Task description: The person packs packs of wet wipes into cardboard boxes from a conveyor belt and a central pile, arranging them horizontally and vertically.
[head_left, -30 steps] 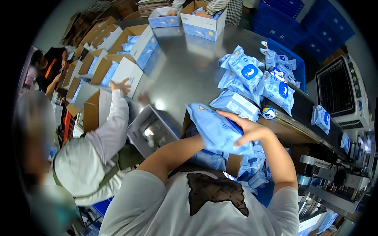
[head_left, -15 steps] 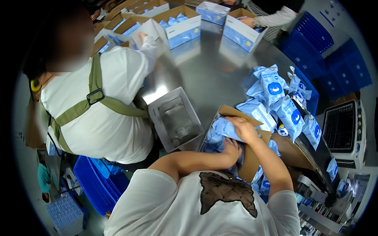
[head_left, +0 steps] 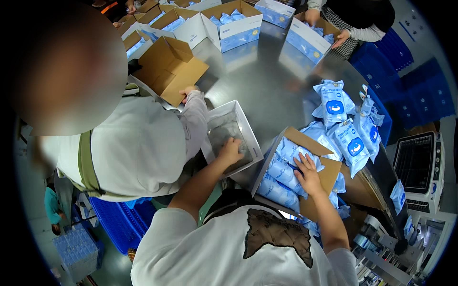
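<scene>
My left hand reaches down into a white open box that holds small greyish, see-through things. Its fingers are bent and closed among them; what they pinch, if anything, is too small to make out. My right hand lies with fingers spread on light blue soft packets, packed side by side in an open carton with brown flaps. It presses on the upper packets near the right flap and grips none of them.
More blue packets are heaped right of the carton. At left, a co-worker's hand touches an open brown-lined box. Across the metal table, another person's hands hold a filled box. A blue crate stands low at left.
My left hand has left the carton and moved left into the white box. My right hand has flattened on the packets, now lying in order. The co-worker at left has an open box in hand.
</scene>
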### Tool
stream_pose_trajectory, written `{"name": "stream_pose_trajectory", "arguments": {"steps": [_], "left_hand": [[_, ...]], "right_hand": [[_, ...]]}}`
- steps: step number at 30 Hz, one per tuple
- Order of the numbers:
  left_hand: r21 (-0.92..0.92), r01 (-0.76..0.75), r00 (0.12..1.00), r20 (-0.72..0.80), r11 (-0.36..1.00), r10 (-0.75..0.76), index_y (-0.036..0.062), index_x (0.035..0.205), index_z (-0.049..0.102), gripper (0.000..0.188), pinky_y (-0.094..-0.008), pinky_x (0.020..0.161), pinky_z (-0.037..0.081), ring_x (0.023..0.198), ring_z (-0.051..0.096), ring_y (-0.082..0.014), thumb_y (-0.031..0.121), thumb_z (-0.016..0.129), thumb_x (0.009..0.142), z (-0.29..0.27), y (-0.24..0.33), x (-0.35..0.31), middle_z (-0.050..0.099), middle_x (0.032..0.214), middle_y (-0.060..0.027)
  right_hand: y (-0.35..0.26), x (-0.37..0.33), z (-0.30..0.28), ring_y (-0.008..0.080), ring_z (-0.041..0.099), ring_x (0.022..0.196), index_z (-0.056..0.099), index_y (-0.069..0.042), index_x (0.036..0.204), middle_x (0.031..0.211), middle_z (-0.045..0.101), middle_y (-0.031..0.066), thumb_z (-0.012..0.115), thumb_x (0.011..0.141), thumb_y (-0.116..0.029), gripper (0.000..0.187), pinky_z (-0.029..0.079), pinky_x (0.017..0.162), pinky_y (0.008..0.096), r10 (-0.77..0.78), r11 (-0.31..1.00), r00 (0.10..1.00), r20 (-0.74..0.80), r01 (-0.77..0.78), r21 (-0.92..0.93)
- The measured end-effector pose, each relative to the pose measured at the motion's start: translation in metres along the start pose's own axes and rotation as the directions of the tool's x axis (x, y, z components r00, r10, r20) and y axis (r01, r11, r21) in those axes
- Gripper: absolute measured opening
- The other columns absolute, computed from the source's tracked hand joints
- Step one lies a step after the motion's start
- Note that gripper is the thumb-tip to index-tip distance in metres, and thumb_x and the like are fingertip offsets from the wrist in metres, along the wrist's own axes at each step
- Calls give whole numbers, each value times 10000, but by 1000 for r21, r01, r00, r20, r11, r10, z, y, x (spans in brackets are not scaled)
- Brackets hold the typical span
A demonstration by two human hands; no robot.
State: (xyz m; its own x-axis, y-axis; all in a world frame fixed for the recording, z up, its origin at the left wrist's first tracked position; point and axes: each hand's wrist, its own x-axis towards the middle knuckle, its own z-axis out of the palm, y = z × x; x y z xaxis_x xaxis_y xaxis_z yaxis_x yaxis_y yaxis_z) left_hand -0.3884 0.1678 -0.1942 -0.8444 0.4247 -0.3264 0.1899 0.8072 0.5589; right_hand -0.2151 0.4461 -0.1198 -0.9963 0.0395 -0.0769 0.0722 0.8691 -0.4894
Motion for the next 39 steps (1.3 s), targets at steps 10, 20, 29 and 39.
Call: {"name": "stream_pose_trajectory", "arguments": {"steps": [10,20,29,39], "left_hand": [[-919,281,946,217,276,-240,35,926,565,101,-259,726,509,774,600,-147,95,599,852,2,-27,-2,615,905,-73],[-892,2,898,200,451,391,2,1222,463,316,-275,775,520,957,598,-190,14,459,906,-42,93,-102,561,1129,-128],[-669,-221,969,-71,709,235,57,1097,542,292,-191,526,437,657,571,-85,-45,416,854,-44,66,-70,609,1006,-48],[71,-381,924,4,922,382,69,921,608,260,-387,768,445,872,533,-324,69,694,676,13,-45,-17,549,940,-133]], "right_hand": [[-36,-27,-11,255,596,958,640,-26,988,1060,617,128,576,817,-54,184,452,853,318,283,888,920,-270,-145,435],[-136,-3,-11,134,603,793,556,-56,1096,936,615,75,615,828,-74,275,498,651,272,183,672,978,-101,-50,739],[-58,-37,1,121,596,724,603,7,1037,807,646,68,486,933,-255,306,483,688,263,541,566,833,-117,-258,783],[-53,-132,-30,287,451,1166,592,-38,1075,1206,523,144,543,841,-68,240,325,997,388,519,850,573,-634,-420,317]]}}
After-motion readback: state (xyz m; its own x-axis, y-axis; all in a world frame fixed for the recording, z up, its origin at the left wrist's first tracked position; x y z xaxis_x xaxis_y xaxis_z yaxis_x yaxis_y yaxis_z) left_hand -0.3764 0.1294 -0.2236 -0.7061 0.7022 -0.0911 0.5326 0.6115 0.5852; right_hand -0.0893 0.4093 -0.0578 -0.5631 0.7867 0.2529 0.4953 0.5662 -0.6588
